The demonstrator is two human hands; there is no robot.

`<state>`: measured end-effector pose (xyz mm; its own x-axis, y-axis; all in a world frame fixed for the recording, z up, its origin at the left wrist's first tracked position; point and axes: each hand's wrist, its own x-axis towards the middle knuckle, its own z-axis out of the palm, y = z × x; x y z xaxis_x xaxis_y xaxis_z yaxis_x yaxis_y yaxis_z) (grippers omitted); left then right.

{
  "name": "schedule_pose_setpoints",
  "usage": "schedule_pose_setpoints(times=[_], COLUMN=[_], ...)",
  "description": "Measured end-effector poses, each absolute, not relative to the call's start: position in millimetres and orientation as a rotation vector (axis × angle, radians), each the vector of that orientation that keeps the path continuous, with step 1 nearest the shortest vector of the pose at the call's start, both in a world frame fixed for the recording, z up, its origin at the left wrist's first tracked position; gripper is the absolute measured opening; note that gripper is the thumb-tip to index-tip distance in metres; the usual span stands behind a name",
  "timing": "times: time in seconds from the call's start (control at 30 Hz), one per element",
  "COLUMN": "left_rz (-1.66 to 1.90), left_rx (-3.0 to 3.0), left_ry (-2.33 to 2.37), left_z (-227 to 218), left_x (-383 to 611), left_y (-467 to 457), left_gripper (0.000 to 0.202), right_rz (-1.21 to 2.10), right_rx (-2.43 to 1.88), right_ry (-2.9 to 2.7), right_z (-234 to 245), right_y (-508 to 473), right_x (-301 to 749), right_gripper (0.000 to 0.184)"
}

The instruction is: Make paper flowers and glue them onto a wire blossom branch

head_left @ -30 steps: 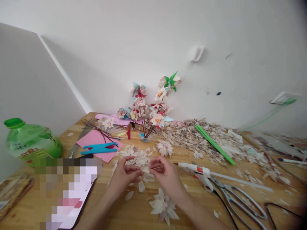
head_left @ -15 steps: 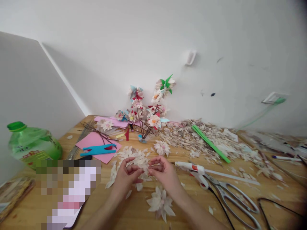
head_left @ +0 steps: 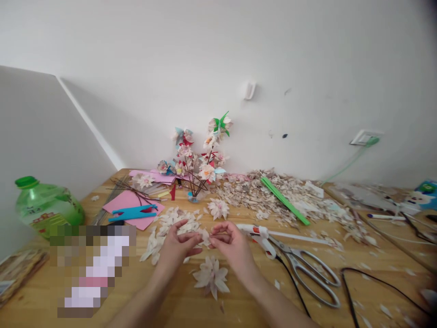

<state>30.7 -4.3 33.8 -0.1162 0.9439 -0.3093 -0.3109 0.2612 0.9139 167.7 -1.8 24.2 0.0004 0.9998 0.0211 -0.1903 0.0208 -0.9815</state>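
Note:
My left hand (head_left: 177,248) and my right hand (head_left: 230,243) meet over the wooden table (head_left: 164,300), fingertips pinching a small pale petal (head_left: 205,237) between them. Just below the hands lies a finished cream flower (head_left: 210,277). Behind them spreads a heap of loose pale petals (head_left: 170,223). Another cream flower (head_left: 218,208) lies further back, in front of a bouquet of paper flowers on twigs (head_left: 198,157) standing against the wall.
A white glue gun (head_left: 256,232) and large scissors (head_left: 307,271) lie right of my hands, with a black cord (head_left: 375,282). Pink paper (head_left: 133,205), a blue tool (head_left: 134,212), a green bottle (head_left: 44,207), green sticks (head_left: 285,200) and shell scraps (head_left: 273,193) surround.
The view has swung to the right, so everything sits further left in the frame. My hands stay together on the petal, with only small finger movements.

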Motion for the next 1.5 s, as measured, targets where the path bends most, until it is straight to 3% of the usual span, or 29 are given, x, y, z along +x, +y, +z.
schedule_pose_setpoints(times=[0.27,0.77,1.1,1.33,1.5], left_rz=[1.288,1.442,1.509,1.576,1.646], left_rx=[0.661,0.660,0.646,0.606,0.775], left_ry=[1.230,1.238,1.271,1.308,1.374], left_z=[39,40,42,42,33], left_x=[56,93,111,109,82], left_y=[-20,-39,-38,-34,-38], left_gripper=[0.070,0.054,0.054,0.055,0.057], right_rz=[1.245,1.279,1.303,0.949,0.936], right_rx=[-1.034,-0.986,-0.985,-1.209,-1.456], right_ry=[-1.087,-1.090,-1.129,-1.735,-2.175], right_z=[27,26,24,38,35], right_y=[-12,-22,-19,-48,-60], right_x=[187,214,224,262,308], right_gripper=[0.019,0.019,0.017,0.028,0.006])
